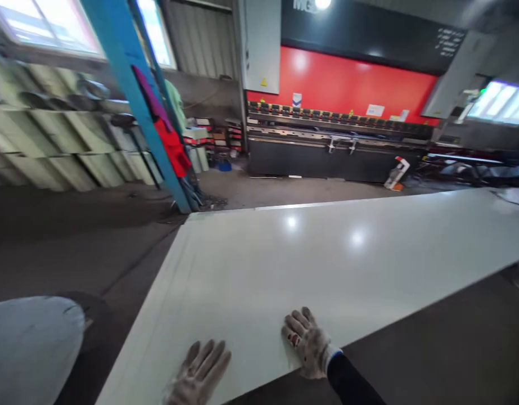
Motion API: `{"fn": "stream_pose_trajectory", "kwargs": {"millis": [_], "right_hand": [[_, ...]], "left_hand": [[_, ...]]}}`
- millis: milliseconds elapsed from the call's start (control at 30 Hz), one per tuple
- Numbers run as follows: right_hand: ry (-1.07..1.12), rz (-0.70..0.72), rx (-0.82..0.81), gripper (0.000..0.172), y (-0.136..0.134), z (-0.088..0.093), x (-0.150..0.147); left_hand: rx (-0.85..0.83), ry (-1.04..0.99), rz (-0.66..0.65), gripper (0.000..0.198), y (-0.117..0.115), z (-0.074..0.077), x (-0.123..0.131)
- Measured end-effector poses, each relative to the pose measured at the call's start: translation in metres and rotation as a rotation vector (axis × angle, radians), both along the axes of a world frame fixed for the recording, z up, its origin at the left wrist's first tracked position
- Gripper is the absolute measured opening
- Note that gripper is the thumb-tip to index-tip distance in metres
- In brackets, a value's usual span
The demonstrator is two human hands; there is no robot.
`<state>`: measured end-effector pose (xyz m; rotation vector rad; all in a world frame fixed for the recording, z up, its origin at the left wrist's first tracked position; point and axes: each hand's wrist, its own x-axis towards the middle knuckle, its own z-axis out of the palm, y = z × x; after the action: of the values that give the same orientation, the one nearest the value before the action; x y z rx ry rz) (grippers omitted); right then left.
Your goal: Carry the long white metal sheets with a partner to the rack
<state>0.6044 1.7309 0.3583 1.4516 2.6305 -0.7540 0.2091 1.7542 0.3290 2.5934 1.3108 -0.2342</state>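
— What fills the far side of the room?

— A press brake (339,112) with a red front panel and a black band above it, standing across the far wall. To its left a blue steel column (132,101) leans through the view, with a red cloth (172,147) hanging on it. Stacked pale panels (52,140) line the far left wall under bright windows.

— And nearer?

— A big white sheet (318,259) lies flat, running from the near left out to the far right, glossy enough to mirror the ceiling lamps. Dark concrete floor (82,253) shows on both sides of it. A pale rounded thing (31,343) sits at the near left; I cannot tell what it is.

— Anything in the way of the sheet?

— Its top is bare but for the hands.

— The hands?

— Both wear grubby work gloves. The left hand (200,374) rests flat on the sheet's near edge, fingers spread wide. The right hand (307,343) presses on the same edge just beside it, fingers loosely curled, holding nothing.
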Motion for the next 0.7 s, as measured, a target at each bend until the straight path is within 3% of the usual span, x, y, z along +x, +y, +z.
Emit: {"fn": "stream_pose_trajectory", "kwargs": {"millis": [200, 300, 367, 433, 500, 533, 600, 700], "right_hand": [[-0.148, -0.013, -0.038, 0.111, 0.120, -0.013, 0.030], [-0.208, 0.019, 0.013, 0.113, 0.175, -0.031, 0.053], [-0.227, 0.121, 0.234, 0.090, 0.214, -0.055, 0.074], [-0.227, 0.209, 0.594, 0.069, 0.255, -0.080, 0.095], [-0.215, 0.224, 0.807, 0.067, 0.296, -0.093, 0.111], [-0.206, 0.205, 0.787, 0.071, 0.316, -0.093, 0.117], [-0.185, 0.154, 0.517, 0.087, 0.353, -0.077, 0.121], [-0.101, 0.072, 0.069, 0.116, 0.405, -0.031, 0.121]], "left_hand": [[-0.143, 0.015, 0.020, 0.105, 0.119, 0.016, 0.035], [-0.230, -0.006, -0.020, 0.108, 0.181, 0.013, 0.051], [-0.271, -0.056, -0.055, 0.104, 0.224, 0.003, 0.062], [-0.269, -0.118, -0.071, 0.105, 0.267, -0.014, 0.071], [-0.198, -0.166, -0.076, 0.109, 0.305, -0.033, 0.075], [-0.129, -0.190, -0.099, 0.114, 0.323, -0.041, 0.075], [0.100, -0.291, -0.166, 0.122, 0.357, -0.049, 0.071], [0.454, -0.516, -0.142, 0.111, 0.424, -0.037, 0.072]]}}
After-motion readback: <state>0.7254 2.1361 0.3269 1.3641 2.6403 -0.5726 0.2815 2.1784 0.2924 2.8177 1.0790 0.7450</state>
